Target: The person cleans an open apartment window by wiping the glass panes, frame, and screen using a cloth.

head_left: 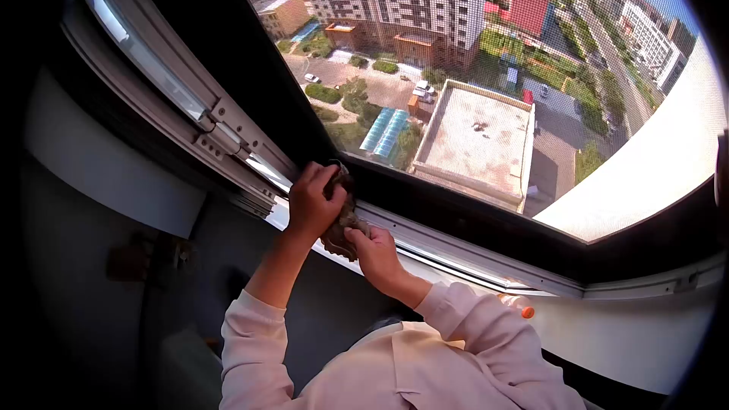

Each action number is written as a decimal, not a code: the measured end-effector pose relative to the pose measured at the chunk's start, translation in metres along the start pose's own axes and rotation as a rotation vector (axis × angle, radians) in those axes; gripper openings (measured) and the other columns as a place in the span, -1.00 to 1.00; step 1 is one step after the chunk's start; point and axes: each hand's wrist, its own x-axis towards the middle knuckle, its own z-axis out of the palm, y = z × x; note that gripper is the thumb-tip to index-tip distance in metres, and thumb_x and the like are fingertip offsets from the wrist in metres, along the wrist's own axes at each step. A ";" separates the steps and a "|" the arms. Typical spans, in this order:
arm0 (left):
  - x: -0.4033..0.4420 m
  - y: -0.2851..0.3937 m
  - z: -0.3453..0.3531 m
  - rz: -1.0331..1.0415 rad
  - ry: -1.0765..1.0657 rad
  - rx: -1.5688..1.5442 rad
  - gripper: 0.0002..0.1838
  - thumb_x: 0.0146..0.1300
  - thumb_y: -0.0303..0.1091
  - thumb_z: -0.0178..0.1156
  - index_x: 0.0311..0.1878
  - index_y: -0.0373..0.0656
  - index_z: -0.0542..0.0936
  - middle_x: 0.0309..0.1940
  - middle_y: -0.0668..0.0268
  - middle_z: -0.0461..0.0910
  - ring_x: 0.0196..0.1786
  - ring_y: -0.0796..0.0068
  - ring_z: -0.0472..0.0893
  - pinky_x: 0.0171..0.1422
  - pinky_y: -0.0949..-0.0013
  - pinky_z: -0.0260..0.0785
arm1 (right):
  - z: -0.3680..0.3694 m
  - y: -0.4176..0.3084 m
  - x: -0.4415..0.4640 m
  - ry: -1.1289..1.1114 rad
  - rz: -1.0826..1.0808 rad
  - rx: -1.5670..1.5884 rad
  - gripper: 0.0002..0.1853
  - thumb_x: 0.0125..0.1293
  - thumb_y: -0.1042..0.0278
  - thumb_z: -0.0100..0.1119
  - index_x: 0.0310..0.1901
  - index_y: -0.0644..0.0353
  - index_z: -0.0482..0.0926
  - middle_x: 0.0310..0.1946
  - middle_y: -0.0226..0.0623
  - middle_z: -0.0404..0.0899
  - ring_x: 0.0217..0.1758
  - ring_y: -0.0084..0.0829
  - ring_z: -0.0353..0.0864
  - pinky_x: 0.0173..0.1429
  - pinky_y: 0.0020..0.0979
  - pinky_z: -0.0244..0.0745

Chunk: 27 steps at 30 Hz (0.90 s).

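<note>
A dark, crumpled cloth [339,243] hangs between my two hands at the lower corner of the window frame [456,220]. My left hand [313,201] is closed on its upper part, against the dark frame. Lower and to the right, my right hand [373,252] pinches the cloth's edge between thumb and fingers, just above the white window track [425,247]. Part of the cloth is hidden behind my fingers.
A clear bottle with an orange cap [527,312] lies on the sill at the right. Metal hinge hardware [220,133] sits on the left frame. Through the mesh screen are buildings, a flat roof [478,133] and parked cars far below.
</note>
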 end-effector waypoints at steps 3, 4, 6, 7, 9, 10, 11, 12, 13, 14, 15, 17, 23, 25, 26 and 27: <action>-0.001 -0.005 0.008 -0.071 -0.116 0.067 -0.66 0.05 -0.41 0.18 -0.04 -0.20 0.59 -0.25 0.15 0.49 -0.26 0.03 0.58 -0.19 0.11 0.48 | -0.001 0.001 -0.003 0.040 0.020 -0.024 -0.78 0.35 0.28 0.09 -0.28 0.29 0.58 -0.43 -0.47 0.54 -0.41 -0.65 0.40 -0.28 -0.54 0.33; 0.001 -0.002 0.009 -0.070 -0.136 0.080 -0.66 0.02 -0.42 0.19 -0.07 -0.21 0.58 -0.26 0.17 0.49 -0.25 0.07 0.57 -0.18 0.11 0.48 | -0.001 -0.001 -0.005 0.026 0.006 0.015 -0.78 0.35 0.29 0.09 -0.29 0.28 0.58 -0.44 -0.48 0.52 -0.42 -0.65 0.37 -0.30 -0.53 0.31; 0.003 0.007 0.009 -0.014 -0.189 0.084 -0.65 -0.01 -0.42 0.20 -0.08 -0.22 0.58 -0.27 0.18 0.49 -0.24 0.09 0.56 -0.18 0.13 0.48 | -0.007 -0.001 -0.014 0.022 0.014 -0.025 -0.78 0.35 0.28 0.09 -0.30 0.28 0.58 -0.46 -0.48 0.51 -0.43 -0.65 0.36 -0.31 -0.53 0.29; 0.003 0.014 0.009 0.041 -0.240 0.091 -0.65 -0.03 -0.43 0.22 -0.09 -0.22 0.58 -0.28 0.19 0.48 -0.23 0.11 0.56 -0.18 0.14 0.48 | -0.011 0.001 -0.019 0.014 0.022 -0.066 -0.78 0.35 0.27 0.09 -0.32 0.27 0.57 -0.47 -0.49 0.50 -0.44 -0.65 0.34 -0.32 -0.52 0.28; 0.004 0.044 0.018 0.171 -0.230 0.053 -0.64 -0.12 -0.47 0.21 -0.14 -0.27 0.58 -0.34 0.18 0.47 -0.26 0.14 0.55 -0.22 0.19 0.46 | -0.022 0.004 -0.035 0.068 0.013 -0.124 -0.69 0.31 0.18 0.08 -0.29 0.32 0.61 -0.51 -0.32 0.57 -0.44 -0.55 0.43 -0.27 -0.36 0.41; 0.005 0.060 0.024 0.213 -0.246 0.024 -0.64 -0.12 -0.46 0.22 -0.14 -0.27 0.59 -0.35 0.19 0.47 -0.27 0.16 0.55 -0.23 0.20 0.46 | -0.029 0.000 -0.047 0.084 -0.014 -0.052 -0.71 0.32 0.22 0.07 -0.27 0.34 0.60 -0.50 -0.33 0.58 -0.42 -0.56 0.44 -0.26 -0.39 0.42; 0.004 0.074 0.031 0.254 -0.261 -0.005 -0.64 -0.12 -0.45 0.23 -0.15 -0.27 0.59 -0.35 0.20 0.46 -0.28 0.18 0.55 -0.24 0.22 0.47 | -0.037 -0.004 -0.060 0.099 -0.040 0.017 -0.72 0.34 0.26 0.07 -0.25 0.36 0.60 -0.48 -0.33 0.59 -0.41 -0.58 0.45 -0.25 -0.41 0.43; 0.001 0.083 0.036 0.256 -0.261 -0.011 -0.64 -0.12 -0.45 0.23 -0.15 -0.27 0.59 -0.35 0.20 0.46 -0.28 0.18 0.55 -0.24 0.22 0.47 | -0.045 -0.008 -0.072 0.105 -0.040 0.015 -0.72 0.34 0.26 0.07 -0.25 0.36 0.60 -0.48 -0.33 0.59 -0.41 -0.58 0.45 -0.25 -0.41 0.43; -0.001 0.091 0.040 0.247 -0.238 0.010 -0.63 -0.12 -0.45 0.23 -0.14 -0.27 0.59 -0.37 0.21 0.46 -0.30 0.20 0.55 -0.26 0.23 0.47 | -0.053 -0.012 -0.083 0.136 -0.060 0.060 -0.74 0.35 0.29 0.07 -0.22 0.37 0.59 -0.46 -0.34 0.60 -0.39 -0.59 0.46 -0.23 -0.44 0.44; -0.004 0.097 0.042 0.236 -0.214 0.033 -0.63 -0.12 -0.45 0.23 -0.13 -0.27 0.60 -0.38 0.23 0.45 -0.31 0.21 0.55 -0.27 0.25 0.47 | -0.058 -0.012 -0.091 0.162 -0.081 0.105 -0.75 0.35 0.33 0.07 -0.20 0.38 0.59 -0.44 -0.35 0.61 -0.37 -0.60 0.47 -0.21 -0.46 0.46; -0.008 0.102 0.043 0.233 -0.211 0.034 -0.63 -0.12 -0.45 0.23 -0.13 -0.27 0.60 -0.38 0.23 0.45 -0.31 0.21 0.55 -0.27 0.25 0.47 | -0.059 -0.006 -0.097 0.159 -0.081 0.102 -0.75 0.35 0.33 0.07 -0.20 0.38 0.59 -0.44 -0.35 0.61 -0.37 -0.60 0.47 -0.21 -0.46 0.46; -0.010 0.109 0.043 0.299 -0.200 -0.035 -0.61 -0.12 -0.44 0.23 -0.11 -0.24 0.61 -0.40 0.25 0.45 -0.33 0.23 0.55 -0.30 0.25 0.48 | -0.060 -0.003 -0.100 0.152 -0.081 0.144 -0.77 0.35 0.35 0.09 -0.19 0.40 0.59 -0.41 -0.38 0.62 -0.31 -0.62 0.49 -0.17 -0.48 0.47; -0.002 0.075 0.030 0.181 -0.192 0.098 -0.63 -0.10 -0.44 0.22 -0.11 -0.19 0.62 -0.43 0.26 0.45 -0.36 0.20 0.56 -0.32 0.22 0.47 | -0.040 -0.018 -0.066 0.097 -0.104 -0.008 -0.70 0.35 0.21 0.08 -0.30 0.33 0.59 -0.58 -0.34 0.51 -0.49 -0.57 0.37 -0.32 -0.39 0.36; -0.001 0.079 0.034 0.253 -0.226 0.011 -0.63 -0.10 -0.45 0.22 -0.11 -0.22 0.61 -0.44 0.25 0.45 -0.38 0.20 0.56 -0.33 0.23 0.47 | -0.043 -0.018 -0.071 0.106 -0.087 -0.147 -0.70 0.34 0.21 0.09 -0.34 0.33 0.57 -0.62 -0.38 0.48 -0.50 -0.57 0.35 -0.36 -0.40 0.34; -0.001 0.086 0.037 0.292 -0.226 -0.018 -0.63 -0.11 -0.46 0.21 -0.12 -0.26 0.60 -0.44 0.24 0.46 -0.39 0.22 0.56 -0.34 0.24 0.47 | -0.046 -0.006 -0.072 0.121 -0.100 -0.006 -0.70 0.34 0.22 0.11 -0.36 0.35 0.57 -0.61 -0.39 0.49 -0.50 -0.57 0.36 -0.36 -0.41 0.34; -0.001 0.096 0.043 0.296 -0.227 -0.026 -0.63 -0.11 -0.46 0.21 -0.12 -0.26 0.60 -0.44 0.24 0.46 -0.39 0.22 0.56 -0.34 0.24 0.47 | -0.053 -0.002 -0.079 0.129 -0.100 -0.008 -0.70 0.34 0.22 0.11 -0.36 0.35 0.57 -0.61 -0.39 0.49 -0.50 -0.57 0.36 -0.36 -0.41 0.34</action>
